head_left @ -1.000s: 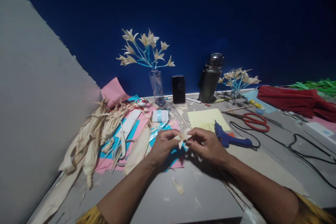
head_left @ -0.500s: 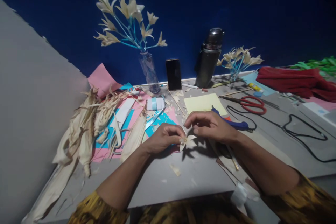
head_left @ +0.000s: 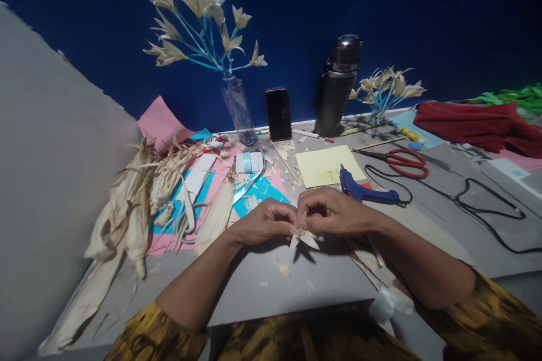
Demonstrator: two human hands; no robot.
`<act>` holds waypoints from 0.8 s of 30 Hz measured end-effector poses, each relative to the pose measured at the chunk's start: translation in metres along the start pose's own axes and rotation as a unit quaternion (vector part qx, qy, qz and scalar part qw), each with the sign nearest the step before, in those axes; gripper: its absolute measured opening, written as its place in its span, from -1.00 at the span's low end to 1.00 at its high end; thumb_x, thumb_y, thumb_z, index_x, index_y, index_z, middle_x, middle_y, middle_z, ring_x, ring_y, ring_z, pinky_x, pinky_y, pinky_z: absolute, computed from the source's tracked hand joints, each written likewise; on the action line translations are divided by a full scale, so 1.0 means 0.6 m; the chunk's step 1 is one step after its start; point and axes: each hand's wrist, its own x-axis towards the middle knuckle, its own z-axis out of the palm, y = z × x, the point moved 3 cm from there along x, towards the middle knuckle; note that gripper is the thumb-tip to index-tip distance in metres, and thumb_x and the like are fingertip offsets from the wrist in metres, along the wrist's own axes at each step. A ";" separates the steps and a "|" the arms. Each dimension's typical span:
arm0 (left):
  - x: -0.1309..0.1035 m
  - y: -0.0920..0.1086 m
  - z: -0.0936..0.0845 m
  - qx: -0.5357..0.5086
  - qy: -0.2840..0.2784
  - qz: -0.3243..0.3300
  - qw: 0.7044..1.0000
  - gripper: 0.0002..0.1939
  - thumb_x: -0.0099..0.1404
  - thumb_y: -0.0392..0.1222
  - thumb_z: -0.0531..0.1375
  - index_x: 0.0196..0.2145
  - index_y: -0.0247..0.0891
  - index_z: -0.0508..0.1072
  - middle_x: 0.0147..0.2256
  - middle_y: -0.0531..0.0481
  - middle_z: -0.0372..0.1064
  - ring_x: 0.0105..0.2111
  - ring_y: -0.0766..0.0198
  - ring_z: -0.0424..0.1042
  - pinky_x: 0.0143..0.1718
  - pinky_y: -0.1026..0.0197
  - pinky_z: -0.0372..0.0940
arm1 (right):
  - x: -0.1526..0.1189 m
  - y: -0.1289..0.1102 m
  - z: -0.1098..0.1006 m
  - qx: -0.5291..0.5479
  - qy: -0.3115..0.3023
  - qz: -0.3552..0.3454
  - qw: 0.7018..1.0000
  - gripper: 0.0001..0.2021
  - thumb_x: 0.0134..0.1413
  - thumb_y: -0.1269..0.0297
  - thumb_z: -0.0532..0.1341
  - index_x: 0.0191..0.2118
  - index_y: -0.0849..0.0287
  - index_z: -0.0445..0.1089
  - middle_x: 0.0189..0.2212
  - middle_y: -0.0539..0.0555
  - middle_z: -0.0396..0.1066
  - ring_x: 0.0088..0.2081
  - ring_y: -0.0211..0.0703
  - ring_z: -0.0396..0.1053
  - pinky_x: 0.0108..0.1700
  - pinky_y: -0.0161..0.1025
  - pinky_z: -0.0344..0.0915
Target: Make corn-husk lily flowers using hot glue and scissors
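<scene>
Petals (head_left: 310,240), pale cream, pointed and papery, splay toward us from a small star-shaped, husk-like flower (head_left: 298,234) held over the smooth grey surface (head_left: 254,293). Our left hand (head_left: 269,221) and right hand (head_left: 334,212) pinch it, curled nearly closed, tips close together, bare forearms (head_left: 199,282) angled inward.

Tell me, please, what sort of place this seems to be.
Probably a craft workspace, perhaps at home: the table holds a blue glue gun, red-handled scissors and what look like dried husks.
</scene>
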 end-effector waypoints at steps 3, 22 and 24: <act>-0.002 -0.001 -0.001 0.009 -0.035 -0.010 0.999 -0.74 0.09 -0.05 0.40 -0.48 -0.35 0.60 -0.52 -0.08 0.45 -0.50 0.27 0.37 -0.40 0.24 0.26 | -0.001 0.002 0.011 0.051 -0.008 0.069 0.996 -0.87 -0.07 0.45 0.17 -0.45 0.24 0.49 -0.52 -0.05 0.36 -0.47 -0.29 0.24 -0.44 -0.37 0.12; -0.004 -0.011 0.002 -0.025 -0.114 -0.080 0.990 -0.65 0.00 0.00 0.47 -0.43 -0.38 0.61 -0.55 -0.03 0.43 -0.55 0.34 0.36 -0.43 0.28 0.30 | -0.003 -0.001 0.014 -0.010 -0.071 -0.067 0.995 -0.89 0.11 0.30 0.33 -0.29 0.21 0.59 -0.47 -0.03 0.30 -0.40 -0.27 0.28 -0.33 -0.33 0.17; -0.004 -0.012 0.003 -0.022 -0.117 -0.081 0.990 -0.66 0.00 -0.01 0.47 -0.43 -0.38 0.61 -0.56 -0.02 0.43 -0.56 0.34 0.36 -0.45 0.29 0.30 | -0.003 -0.001 0.017 -0.023 -0.075 -0.076 0.994 -0.90 0.12 0.30 0.33 -0.31 0.21 0.57 -0.47 -0.02 0.32 -0.39 -0.26 0.29 -0.31 -0.32 0.18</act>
